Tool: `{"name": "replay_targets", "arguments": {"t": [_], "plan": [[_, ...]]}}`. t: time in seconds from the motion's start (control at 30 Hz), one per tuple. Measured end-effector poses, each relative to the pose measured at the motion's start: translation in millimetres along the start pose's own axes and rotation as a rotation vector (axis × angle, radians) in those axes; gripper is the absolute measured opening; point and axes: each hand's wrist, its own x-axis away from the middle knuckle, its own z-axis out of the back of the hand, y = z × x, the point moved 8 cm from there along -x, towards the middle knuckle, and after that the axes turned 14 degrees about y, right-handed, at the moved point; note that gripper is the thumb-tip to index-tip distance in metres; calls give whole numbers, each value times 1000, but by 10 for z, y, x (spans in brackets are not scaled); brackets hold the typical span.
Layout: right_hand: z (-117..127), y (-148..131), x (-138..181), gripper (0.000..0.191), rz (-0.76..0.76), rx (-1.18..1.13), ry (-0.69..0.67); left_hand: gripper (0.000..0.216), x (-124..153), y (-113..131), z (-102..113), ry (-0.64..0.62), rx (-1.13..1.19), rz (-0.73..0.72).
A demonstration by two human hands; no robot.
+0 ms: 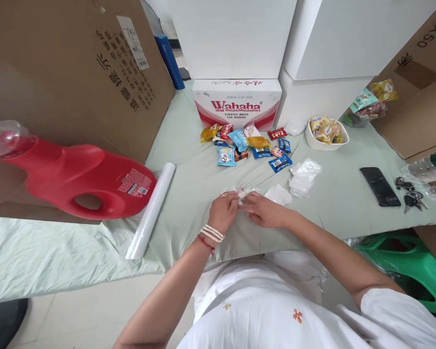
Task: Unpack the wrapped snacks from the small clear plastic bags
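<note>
The left hand [223,209] and right hand [268,209] grip crinkled clear plastic [244,195] on a surface draped in pale green cloth [192,194]. Beyond both hands, small colourful wrapped snacks [239,140] lie before a red-and-white cardboard Wahaha box [236,107]. Right of the right hand rests a black rectangular smartphone [380,186]; left of the left hand, a white cylindrical roll [150,211] and red plastic jug [109,174].

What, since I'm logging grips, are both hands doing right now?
Left hand: closed, pinching crinkled clear plastic.
Right hand: closed, fingers curled on the same plastic; its exact grip cannot be told.
</note>
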Motion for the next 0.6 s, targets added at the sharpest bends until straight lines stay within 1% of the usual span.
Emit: {"name": "replay_targets", "arguments": {"t": [0.07, 0.13, 0.17, 0.2, 0.27, 0.33, 0.4, 0.47, 0.53, 0.6], "plan": [[149, 229, 51, 45, -211, 19, 147, 35, 78, 100, -74, -10, -269, -209], [266, 487, 135, 43, -468, 162, 268, 36, 171, 156, -92, -18, -446, -322], [289, 572, 169, 44, -559, 235, 277, 35, 206, 174, -79, -14, -500, -345], [288, 622, 180, 43, -611, 286, 246, 34, 232, 186, -55, -2, -537, -352], [289, 653, 150, 31, -651, 312, 155, 32, 262, 204, -2, 38, -588, -352], [381, 638, 83, 21, -695, 292, 113, 30, 280, 211, 15, 73, -632, -358], [502, 584, -29, 19, -750, 273, 92, 31, 298, 195, -18, 90, -651, -362], [556, 468, -218, 17, -748, 268, 74, 33, 311, 159, -81, 95, -639, -360], [493, 306, -458, 15, -678, 262, 63, 37, 305, 106, -132, 112, -595, -360], [319, 167, -657, 16, -616, 240, 41, 41, 275, 33, -143, 130, -507, -369]]}}
